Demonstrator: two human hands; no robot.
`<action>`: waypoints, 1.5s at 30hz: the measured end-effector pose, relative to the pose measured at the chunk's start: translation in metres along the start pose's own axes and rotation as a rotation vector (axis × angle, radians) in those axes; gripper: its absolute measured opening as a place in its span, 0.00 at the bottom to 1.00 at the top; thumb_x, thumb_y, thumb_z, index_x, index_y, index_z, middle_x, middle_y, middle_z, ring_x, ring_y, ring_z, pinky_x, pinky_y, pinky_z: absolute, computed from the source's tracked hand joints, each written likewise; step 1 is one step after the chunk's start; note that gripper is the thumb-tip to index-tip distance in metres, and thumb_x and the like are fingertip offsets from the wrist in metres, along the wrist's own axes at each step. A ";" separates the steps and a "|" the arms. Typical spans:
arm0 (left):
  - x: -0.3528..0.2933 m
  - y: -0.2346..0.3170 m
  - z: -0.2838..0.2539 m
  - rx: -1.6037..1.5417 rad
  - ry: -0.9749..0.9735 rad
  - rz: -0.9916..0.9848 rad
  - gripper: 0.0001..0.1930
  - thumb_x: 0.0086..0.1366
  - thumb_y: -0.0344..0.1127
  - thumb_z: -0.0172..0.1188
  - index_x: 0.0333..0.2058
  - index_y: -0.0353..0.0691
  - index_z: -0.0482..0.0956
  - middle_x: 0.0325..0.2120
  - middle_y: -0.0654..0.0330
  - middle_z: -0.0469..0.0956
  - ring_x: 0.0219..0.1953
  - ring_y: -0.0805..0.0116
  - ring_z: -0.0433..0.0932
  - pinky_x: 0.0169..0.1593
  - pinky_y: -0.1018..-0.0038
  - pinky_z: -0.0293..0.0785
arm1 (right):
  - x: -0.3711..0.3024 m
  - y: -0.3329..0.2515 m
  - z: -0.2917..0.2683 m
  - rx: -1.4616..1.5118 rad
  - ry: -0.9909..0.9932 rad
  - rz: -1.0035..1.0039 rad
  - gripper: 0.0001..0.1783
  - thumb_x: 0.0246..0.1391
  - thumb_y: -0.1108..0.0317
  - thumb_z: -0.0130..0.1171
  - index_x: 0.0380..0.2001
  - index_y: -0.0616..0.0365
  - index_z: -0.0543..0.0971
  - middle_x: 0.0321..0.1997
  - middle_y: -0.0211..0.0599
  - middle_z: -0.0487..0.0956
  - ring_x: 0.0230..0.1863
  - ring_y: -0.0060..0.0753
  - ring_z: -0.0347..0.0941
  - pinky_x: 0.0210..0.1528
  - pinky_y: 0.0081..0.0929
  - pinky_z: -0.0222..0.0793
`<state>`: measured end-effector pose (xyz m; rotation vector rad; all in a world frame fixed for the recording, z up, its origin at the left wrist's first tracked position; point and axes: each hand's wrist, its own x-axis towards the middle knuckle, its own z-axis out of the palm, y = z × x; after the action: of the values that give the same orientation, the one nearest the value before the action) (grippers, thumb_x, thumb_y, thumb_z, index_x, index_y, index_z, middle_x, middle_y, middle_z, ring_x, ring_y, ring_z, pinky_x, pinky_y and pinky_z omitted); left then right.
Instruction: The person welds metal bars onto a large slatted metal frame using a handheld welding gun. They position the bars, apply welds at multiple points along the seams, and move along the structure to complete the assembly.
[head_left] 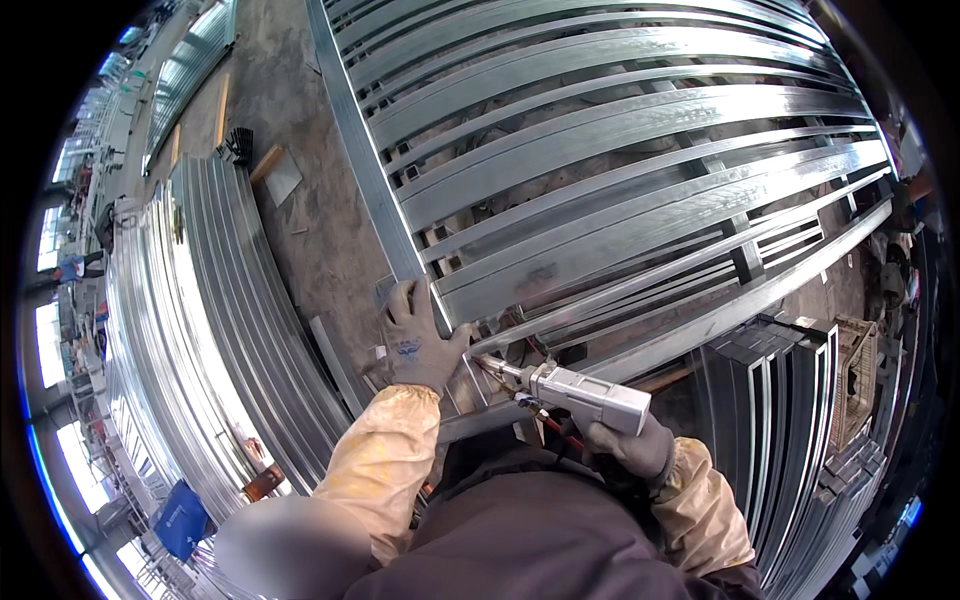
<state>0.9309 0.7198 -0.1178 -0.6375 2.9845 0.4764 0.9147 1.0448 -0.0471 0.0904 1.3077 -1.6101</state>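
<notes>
Workshop floor [310,240] beneath a slatted steel frame, tool nose at its near-left corner

Closest to my camera, between two tan sleeves [385,440], I have the right hand [635,450] closed around the grip of a silver handheld tool [590,395]. Its fingers are partly hidden under the boxy body, but I can see the hold is clenched. The tool's long axis slants from lower right to upper left, and its narrow nose points left, just beside the frame's corner; I cannot tell whether the tip touches metal.

Slightly beyond it, I see the left hand [420,338] laid over that corner, gloved in grey, fingers spread and lightly bent, thumb held out toward the tool nose. It presses or rests there rather than grasping. Small blue print marks the back of its glove, too small for me to read.

From under that hand, a side rail [365,170] runs away from me, leaning left. The slatted frame [620,210] lies to its right, its bright slats stretching lengthwise from left to right and rising a little.

To the right of the tool stand dark tubes [760,430] in a stack, a tan crate [853,375] beside them. Over on the left, long silver profiles [240,250] lie bundled near a blue sheet [182,520] with pale lettering I cannot make out. Farthest off, bright windows [48,240] line the left wall.
</notes>
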 end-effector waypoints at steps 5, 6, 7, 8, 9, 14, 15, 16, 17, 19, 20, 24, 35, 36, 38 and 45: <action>-0.014 -0.033 -0.012 -0.391 0.054 -0.016 0.26 0.59 0.36 0.67 0.57 0.39 0.76 0.55 0.50 0.72 0.55 0.51 0.74 0.59 0.59 0.71 | 0.002 0.003 0.008 -0.008 0.011 0.057 0.30 0.65 0.71 0.60 0.68 0.60 0.67 0.48 0.35 0.81 0.41 0.22 0.77 0.44 0.24 0.77; -0.025 -0.034 -0.017 -0.507 0.042 -0.068 0.24 0.61 0.34 0.66 0.56 0.38 0.76 0.53 0.50 0.73 0.54 0.53 0.75 0.58 0.61 0.73 | 0.002 0.000 0.010 0.026 0.027 0.082 0.30 0.65 0.72 0.60 0.69 0.60 0.67 0.48 0.35 0.82 0.41 0.21 0.77 0.44 0.25 0.77; -0.038 -0.028 -0.022 -0.582 0.084 -0.039 0.18 0.65 0.30 0.62 0.53 0.38 0.78 0.46 0.50 0.77 0.49 0.59 0.78 0.54 0.66 0.74 | 0.004 0.005 0.007 -0.030 0.019 0.056 0.30 0.65 0.72 0.59 0.69 0.60 0.66 0.48 0.35 0.81 0.40 0.21 0.77 0.43 0.25 0.77; -0.060 -0.030 -0.019 -0.693 -0.038 -0.078 0.16 0.66 0.30 0.62 0.52 0.39 0.79 0.41 0.55 0.77 0.43 0.65 0.77 0.49 0.70 0.75 | 0.005 0.005 0.009 -0.048 0.019 0.054 0.30 0.66 0.72 0.57 0.69 0.60 0.66 0.48 0.36 0.82 0.38 0.22 0.77 0.41 0.24 0.76; -0.085 -0.034 -0.014 -0.802 -0.158 -0.124 0.15 0.66 0.29 0.61 0.51 0.40 0.80 0.36 0.61 0.78 0.36 0.72 0.76 0.43 0.74 0.76 | 0.007 0.005 0.010 -0.069 0.013 0.053 0.29 0.66 0.71 0.54 0.69 0.60 0.65 0.48 0.38 0.82 0.35 0.23 0.77 0.39 0.23 0.75; -0.121 0.018 -0.025 -0.936 -0.922 -0.324 0.23 0.73 0.39 0.58 0.62 0.36 0.72 0.46 0.57 0.79 0.42 0.72 0.79 0.47 0.74 0.76 | 0.011 0.012 0.018 -0.101 0.035 0.039 0.27 0.67 0.70 0.53 0.68 0.60 0.66 0.47 0.39 0.82 0.33 0.24 0.77 0.36 0.22 0.74; -0.111 0.027 -0.029 -0.974 -1.016 -0.348 0.25 0.73 0.39 0.58 0.65 0.35 0.69 0.47 0.57 0.78 0.45 0.72 0.78 0.50 0.74 0.75 | 0.012 0.009 0.020 -0.109 0.033 0.065 0.27 0.67 0.70 0.53 0.68 0.61 0.67 0.47 0.39 0.81 0.33 0.23 0.77 0.36 0.22 0.74; -0.106 0.033 -0.030 -1.012 -1.106 -0.372 0.28 0.74 0.40 0.57 0.67 0.34 0.66 0.49 0.56 0.78 0.47 0.72 0.77 0.53 0.74 0.75 | 0.013 0.006 0.020 -0.119 0.028 0.089 0.27 0.67 0.70 0.53 0.67 0.61 0.67 0.46 0.38 0.81 0.33 0.23 0.77 0.36 0.22 0.74; -0.113 0.033 -0.023 -1.205 -1.065 -0.325 0.32 0.74 0.40 0.57 0.70 0.31 0.58 0.52 0.57 0.74 0.53 0.73 0.73 0.60 0.74 0.70 | 0.013 0.008 0.020 -0.141 0.028 0.080 0.26 0.67 0.71 0.53 0.67 0.61 0.67 0.45 0.37 0.81 0.33 0.23 0.77 0.36 0.23 0.74; -0.117 0.029 -0.006 -1.289 -1.009 -0.194 0.33 0.74 0.40 0.57 0.70 0.31 0.58 0.54 0.56 0.73 0.55 0.72 0.72 0.62 0.72 0.68 | 0.014 0.014 0.020 -0.182 0.028 0.063 0.25 0.67 0.71 0.54 0.66 0.61 0.68 0.43 0.35 0.80 0.33 0.23 0.76 0.36 0.23 0.75; -0.119 0.027 -0.001 -1.328 -0.980 -0.129 0.33 0.74 0.40 0.57 0.70 0.31 0.57 0.54 0.55 0.73 0.56 0.71 0.71 0.63 0.72 0.67 | 0.014 0.014 0.021 -0.173 0.032 0.071 0.25 0.67 0.71 0.54 0.66 0.61 0.69 0.42 0.34 0.80 0.33 0.23 0.76 0.37 0.24 0.75; -0.126 0.022 0.009 -1.391 -0.983 -0.149 0.33 0.73 0.38 0.58 0.71 0.31 0.56 0.58 0.54 0.71 0.60 0.68 0.70 0.66 0.69 0.65 | 0.014 0.005 0.026 -0.171 0.046 0.070 0.23 0.67 0.72 0.55 0.64 0.62 0.70 0.41 0.33 0.79 0.33 0.22 0.75 0.37 0.24 0.75; -0.130 0.016 0.019 -1.343 -1.009 -0.171 0.38 0.72 0.40 0.60 0.72 0.31 0.53 0.62 0.47 0.71 0.64 0.61 0.69 0.69 0.65 0.62 | 0.017 0.012 0.025 -0.197 0.034 0.096 0.22 0.68 0.71 0.53 0.63 0.63 0.71 0.43 0.35 0.81 0.33 0.20 0.73 0.38 0.25 0.79; -0.130 0.016 0.019 -1.338 -1.012 -0.174 0.38 0.72 0.40 0.60 0.72 0.31 0.53 0.62 0.47 0.70 0.64 0.61 0.69 0.69 0.65 0.62 | 0.017 0.013 0.024 -0.202 0.036 0.093 0.22 0.67 0.71 0.53 0.63 0.63 0.71 0.43 0.35 0.81 0.33 0.20 0.73 0.38 0.25 0.79; -0.131 0.016 0.020 -1.324 -1.019 -0.179 0.38 0.71 0.40 0.60 0.72 0.31 0.52 0.62 0.47 0.70 0.64 0.61 0.69 0.69 0.65 0.62 | 0.017 0.013 0.024 -0.212 0.037 0.093 0.22 0.67 0.71 0.53 0.63 0.62 0.70 0.43 0.35 0.81 0.33 0.20 0.73 0.38 0.25 0.79; -0.133 0.014 0.022 -1.289 -0.997 -0.140 0.39 0.71 0.39 0.60 0.73 0.32 0.52 0.63 0.46 0.70 0.64 0.62 0.69 0.68 0.66 0.62 | 0.018 0.007 0.025 -0.224 0.030 0.110 0.23 0.67 0.71 0.54 0.64 0.62 0.70 0.42 0.35 0.81 0.32 0.20 0.75 0.37 0.23 0.78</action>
<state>1.0462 0.7904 -0.1199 -0.3853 1.4253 1.9564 0.9240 1.0153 -0.0528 0.0485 1.4728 -1.3659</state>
